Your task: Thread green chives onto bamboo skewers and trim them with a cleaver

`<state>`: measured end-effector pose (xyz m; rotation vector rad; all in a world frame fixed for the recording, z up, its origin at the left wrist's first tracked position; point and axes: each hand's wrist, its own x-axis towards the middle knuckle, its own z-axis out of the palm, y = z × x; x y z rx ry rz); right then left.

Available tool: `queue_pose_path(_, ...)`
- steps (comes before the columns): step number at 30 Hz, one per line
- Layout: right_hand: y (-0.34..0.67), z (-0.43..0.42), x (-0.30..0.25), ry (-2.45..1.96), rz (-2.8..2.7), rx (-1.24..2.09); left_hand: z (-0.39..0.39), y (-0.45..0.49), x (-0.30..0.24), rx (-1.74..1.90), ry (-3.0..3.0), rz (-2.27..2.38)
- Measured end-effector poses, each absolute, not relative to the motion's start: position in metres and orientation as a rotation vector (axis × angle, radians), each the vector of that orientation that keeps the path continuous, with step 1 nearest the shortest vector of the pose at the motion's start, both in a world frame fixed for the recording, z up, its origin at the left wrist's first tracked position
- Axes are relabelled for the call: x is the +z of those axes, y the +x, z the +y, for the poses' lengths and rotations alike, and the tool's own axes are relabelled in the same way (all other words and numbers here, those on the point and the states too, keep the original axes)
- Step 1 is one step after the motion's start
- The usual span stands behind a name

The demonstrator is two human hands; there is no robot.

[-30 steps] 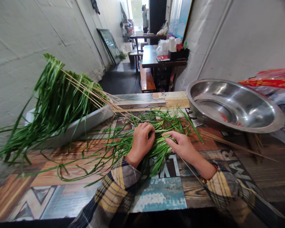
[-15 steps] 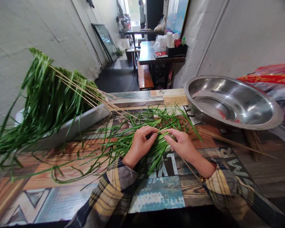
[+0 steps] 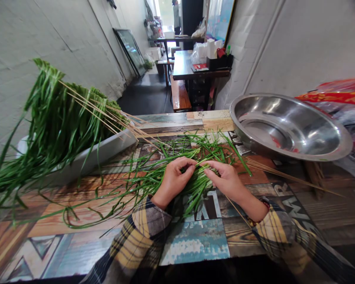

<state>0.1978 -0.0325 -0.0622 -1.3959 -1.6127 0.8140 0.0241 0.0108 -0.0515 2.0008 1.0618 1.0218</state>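
Loose green chive stalks (image 3: 171,157) lie spread on the patterned table (image 3: 195,240) in front of me. My left hand (image 3: 174,177) is curled round a small bunch of these stalks, fingers closed. My right hand (image 3: 225,179) pinches the same bunch just to the right, fingertips almost touching the left hand's. A thin bamboo skewer (image 3: 238,213) runs under my right wrist. On the left a white tray (image 3: 106,152) holds a tall heap of skewered chives (image 3: 56,122), skewer ends pointing right.
A big steel basin (image 3: 290,126) sits at the right, with loose bamboo skewers (image 3: 284,173) below it. Red and clear plastic bags (image 3: 343,98) lie at the far right. Beyond the table's far edge stand a dark table and bench (image 3: 189,71); a person stands far back.
My hands have drawn together over the chives, the right hand closing its pinch next to the left. The view shifted slightly; the heap and basin stayed put.
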Motion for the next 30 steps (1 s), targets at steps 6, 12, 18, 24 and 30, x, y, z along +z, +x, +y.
queue_pose_path(6,0.198,-0.033,-0.061,-1.394,-1.627,0.807,0.011,0.024,-0.052,1.027,2.019,1.051)
queue_pose_path(12,0.198,-0.033,-0.059,-1.385,-1.620,0.803,0.010,0.024,-0.050,1.000,2.050,1.050)
queue_pose_path(18,0.198,-0.032,-0.067,-1.381,-1.563,0.854,0.010,0.024,-0.049,0.955,2.042,1.056)
queue_pose_path(24,0.199,-0.034,-0.071,-1.296,-1.498,0.953,0.011,0.023,-0.050,0.908,1.990,1.043)
queue_pose_path(30,0.198,-0.034,-0.073,-1.269,-1.488,0.972,0.011,0.023,-0.048,0.862,1.996,1.003)
